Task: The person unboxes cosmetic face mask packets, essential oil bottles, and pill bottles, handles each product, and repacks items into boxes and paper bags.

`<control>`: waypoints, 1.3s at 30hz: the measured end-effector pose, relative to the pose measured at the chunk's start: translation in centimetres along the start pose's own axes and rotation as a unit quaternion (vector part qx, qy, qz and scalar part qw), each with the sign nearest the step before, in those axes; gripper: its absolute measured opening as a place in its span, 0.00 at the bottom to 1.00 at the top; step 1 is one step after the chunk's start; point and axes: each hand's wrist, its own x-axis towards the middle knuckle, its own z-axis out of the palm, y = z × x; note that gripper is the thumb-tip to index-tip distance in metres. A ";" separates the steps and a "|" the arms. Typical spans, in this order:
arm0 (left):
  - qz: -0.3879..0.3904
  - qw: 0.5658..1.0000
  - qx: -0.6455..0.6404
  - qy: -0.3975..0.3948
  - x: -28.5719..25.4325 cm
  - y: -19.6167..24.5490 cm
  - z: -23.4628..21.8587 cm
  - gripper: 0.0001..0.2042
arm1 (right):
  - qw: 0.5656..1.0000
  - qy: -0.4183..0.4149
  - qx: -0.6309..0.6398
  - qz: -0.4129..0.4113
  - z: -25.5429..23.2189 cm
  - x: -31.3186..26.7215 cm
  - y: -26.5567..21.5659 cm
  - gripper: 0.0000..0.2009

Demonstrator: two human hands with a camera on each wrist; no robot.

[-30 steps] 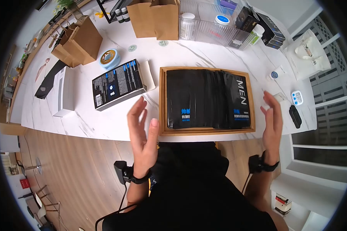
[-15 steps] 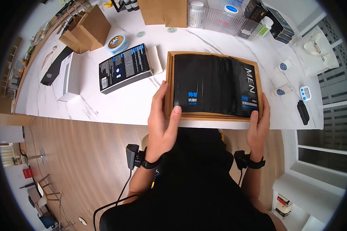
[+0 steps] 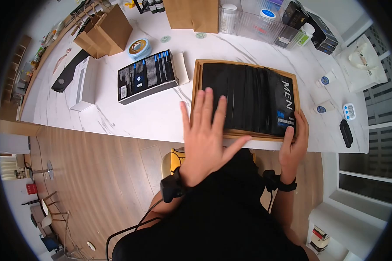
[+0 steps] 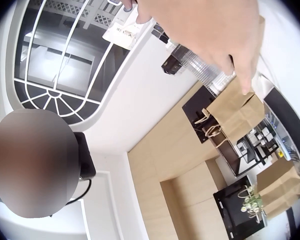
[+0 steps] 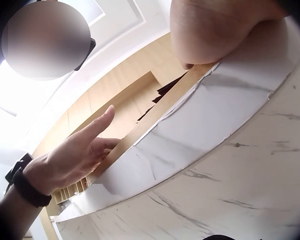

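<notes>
A wooden tray (image 3: 257,136) lies near the table's front edge. Flat black sachets (image 3: 248,100) fill it in an overlapping row. The rightmost sachet (image 3: 284,104) shows "MEN" in white letters. My left hand (image 3: 204,139) is spread over the tray's left front part, fingers straight and thumb pointing right, hiding the blue print there. At the right front corner, my right hand (image 3: 295,145) holds the tray, thumb at the front and fingers along the side. The right wrist view shows the left hand (image 5: 75,157) beside the tray's front wall (image 5: 155,112).
Left of the tray lie a black printed box (image 3: 147,76) with its flap out, a white box (image 3: 82,85) and a blue jar (image 3: 139,50). Paper bags (image 3: 191,15) and a clear organizer (image 3: 259,30) stand behind. White tubes (image 3: 324,107) and a timer (image 3: 349,112) lie right.
Both hands came from beside the tray onto its front corners. Since then the left hand has left its corner and spread over the sachets, while the right stays at its corner.
</notes>
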 end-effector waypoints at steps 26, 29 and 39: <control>0.019 0.995 -0.022 -0.095 0.4 0.7 0.3 0.55 | 1.000 0.011 -0.001 0.014 0.2 0.1 -0.6 0.19; 0.020 0.996 -0.057 -0.062 0.7 1.2 0.2 0.56 | 1.000 0.007 0.008 0.018 0.4 0.1 -0.3 0.19; 0.059 0.993 -0.041 -0.090 1.7 2.3 1.1 0.55 | 1.000 0.015 0.004 0.009 0.4 -0.1 0.1 0.20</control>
